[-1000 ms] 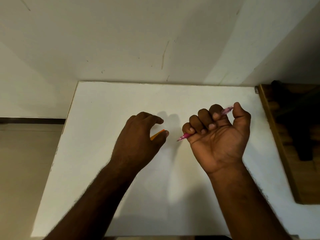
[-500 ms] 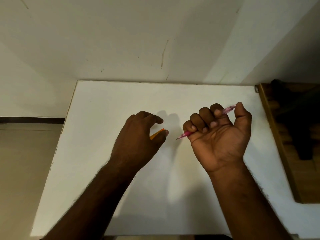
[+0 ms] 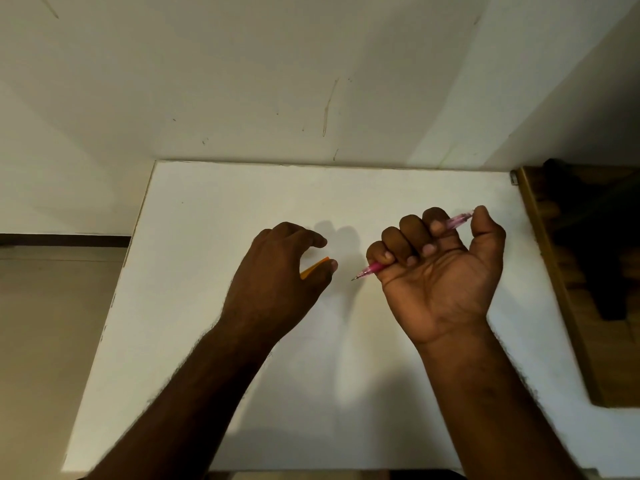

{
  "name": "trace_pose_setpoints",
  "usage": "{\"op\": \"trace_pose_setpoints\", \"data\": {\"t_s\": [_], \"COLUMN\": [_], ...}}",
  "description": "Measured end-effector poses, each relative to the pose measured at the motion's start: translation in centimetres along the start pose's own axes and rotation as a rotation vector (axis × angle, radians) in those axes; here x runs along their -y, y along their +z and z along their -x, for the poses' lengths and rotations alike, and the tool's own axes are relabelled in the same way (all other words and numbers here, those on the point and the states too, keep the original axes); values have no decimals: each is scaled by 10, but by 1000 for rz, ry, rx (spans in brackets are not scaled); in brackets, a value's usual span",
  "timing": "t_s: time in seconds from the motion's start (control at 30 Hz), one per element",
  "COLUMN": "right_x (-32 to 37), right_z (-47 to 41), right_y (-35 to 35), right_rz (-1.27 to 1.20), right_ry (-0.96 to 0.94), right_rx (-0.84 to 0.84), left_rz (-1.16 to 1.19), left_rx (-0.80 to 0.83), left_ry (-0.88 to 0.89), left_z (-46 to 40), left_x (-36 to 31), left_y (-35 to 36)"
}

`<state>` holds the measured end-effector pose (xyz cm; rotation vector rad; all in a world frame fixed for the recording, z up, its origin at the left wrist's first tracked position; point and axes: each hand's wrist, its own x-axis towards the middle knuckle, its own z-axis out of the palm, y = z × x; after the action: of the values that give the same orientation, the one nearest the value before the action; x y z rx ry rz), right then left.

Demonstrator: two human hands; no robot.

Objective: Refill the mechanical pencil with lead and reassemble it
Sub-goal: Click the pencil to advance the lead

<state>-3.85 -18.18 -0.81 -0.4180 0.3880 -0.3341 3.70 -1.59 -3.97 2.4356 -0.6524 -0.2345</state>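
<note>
Gripping pink translucent pencil (image 3: pixel 372 269), right hand (image 3: pixel 438 271) fisted

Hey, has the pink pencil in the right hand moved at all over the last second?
No. The pink pencil stays gripped in the right hand, tip pointing toward the left hand, at the same spot relative to the table's back edge and the wooden stand.

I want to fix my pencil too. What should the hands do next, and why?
Probably the right hand thumb clicks the pink pencil's top end to test it. It's gripped in a fist, tip pointing at the left hand, which holds the orange case.
</note>
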Motion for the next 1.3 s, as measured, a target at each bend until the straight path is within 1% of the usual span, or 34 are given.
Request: {"op": "trace_pose_setpoints", "data": {"t_s": [0.4, 0.73, 1.3], "right_x": [1, 1, 4], "right_z": [1, 1, -1], "right_y": [0, 0, -4], "right_rz": [-1, -26, -36], "right_ry": [-26, -6, -4], "right_rx": [2, 27, 42], "left_rz": [-5, -5, 49], "left_rx": [-5, 0, 92], "left_ry": [4, 7, 26], "left_z": [0, 0, -5], "left_x": [2, 2, 0], "left_y": [1, 1, -4]}}
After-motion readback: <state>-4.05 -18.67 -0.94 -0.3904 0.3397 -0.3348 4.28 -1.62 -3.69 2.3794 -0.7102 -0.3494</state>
